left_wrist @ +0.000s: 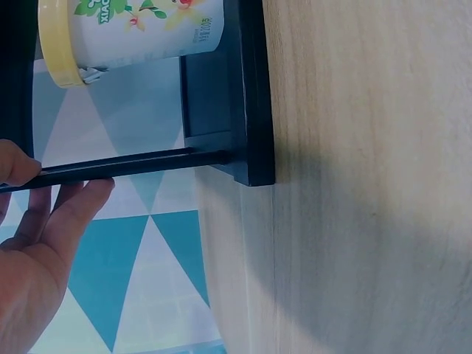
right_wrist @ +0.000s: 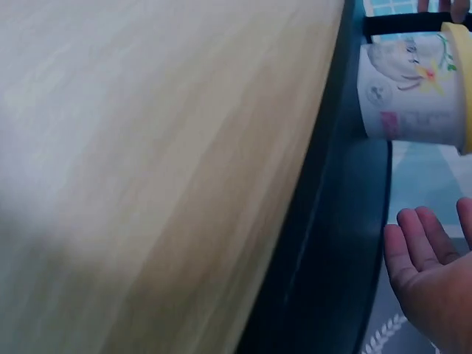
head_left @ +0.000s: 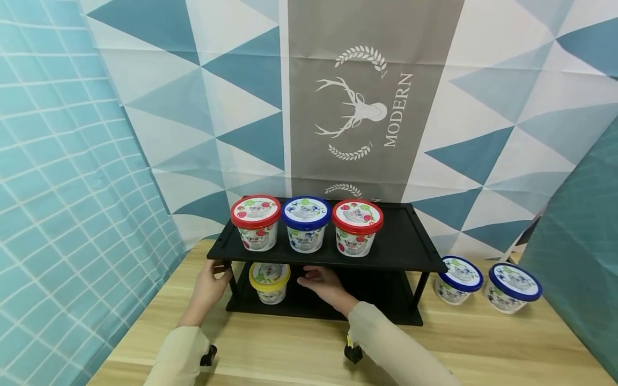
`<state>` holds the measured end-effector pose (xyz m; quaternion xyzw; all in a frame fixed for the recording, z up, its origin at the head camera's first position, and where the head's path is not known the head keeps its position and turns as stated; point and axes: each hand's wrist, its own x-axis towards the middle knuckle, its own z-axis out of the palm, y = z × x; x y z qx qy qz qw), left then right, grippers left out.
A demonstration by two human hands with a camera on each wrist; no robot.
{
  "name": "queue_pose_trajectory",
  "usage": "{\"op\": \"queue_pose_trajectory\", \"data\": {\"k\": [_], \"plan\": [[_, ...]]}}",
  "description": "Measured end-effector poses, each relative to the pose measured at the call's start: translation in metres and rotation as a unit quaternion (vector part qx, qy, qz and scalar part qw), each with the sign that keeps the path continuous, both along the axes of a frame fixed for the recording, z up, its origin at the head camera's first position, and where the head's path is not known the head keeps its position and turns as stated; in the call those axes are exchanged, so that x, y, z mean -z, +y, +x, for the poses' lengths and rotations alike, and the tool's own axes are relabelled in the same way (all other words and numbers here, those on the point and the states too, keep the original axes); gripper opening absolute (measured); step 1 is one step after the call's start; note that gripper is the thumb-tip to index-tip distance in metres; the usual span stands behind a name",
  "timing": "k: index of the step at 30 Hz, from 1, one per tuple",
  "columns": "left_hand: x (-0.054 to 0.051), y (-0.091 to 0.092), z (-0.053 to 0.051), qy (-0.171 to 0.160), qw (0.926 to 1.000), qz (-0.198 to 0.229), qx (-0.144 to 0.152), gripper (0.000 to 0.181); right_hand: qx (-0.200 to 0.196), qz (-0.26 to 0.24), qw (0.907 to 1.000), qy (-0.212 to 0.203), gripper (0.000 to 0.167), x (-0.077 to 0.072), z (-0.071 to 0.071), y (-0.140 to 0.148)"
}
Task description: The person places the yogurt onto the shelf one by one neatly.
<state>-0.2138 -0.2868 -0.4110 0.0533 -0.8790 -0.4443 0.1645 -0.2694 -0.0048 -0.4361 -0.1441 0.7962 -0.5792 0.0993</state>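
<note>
A black two-tier shelf stands on the wooden table. At its left front post my left hand grips, thumb on one side and fingers on the other in the left wrist view. A yellow-lidded tub stands upright on the lower tier, towards the left. To the right of this tub, under the upper tier, is my right hand; its fingers are extended and apart from the tub in the right wrist view. On the upper tier, a blue-lidded tub stands between two red-lidded tubs.
Two more blue-lidded tubs stand on the table to the right of the shelf. A patterned cloth hangs behind, and a blue checked cloth borders the left side.
</note>
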Motion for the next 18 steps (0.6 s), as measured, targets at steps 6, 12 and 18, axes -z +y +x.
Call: {"op": "queue_pose_trajectory", "data": {"k": [6, 12, 18], "plan": [[-0.002, -0.002, 0.001, -0.001, 1.0000, -0.004, 0.003, 0.041, 0.039, 0.006, 0.9989, 0.026, 0.047, -0.006, 0.000, 0.020], [-0.004, -0.002, 0.002, 0.008, 0.9999, -0.009, -0.003, 0.040, 0.082, 0.009, 0.9960, 0.035, 0.044, -0.010, 0.002, 0.045], [-0.002, 0.001, 0.000, 0.016, 0.9997, -0.017, -0.001, 0.039, 0.104, 0.031, 0.9936, 0.033, 0.046, -0.015, 0.012, 0.071]]}}
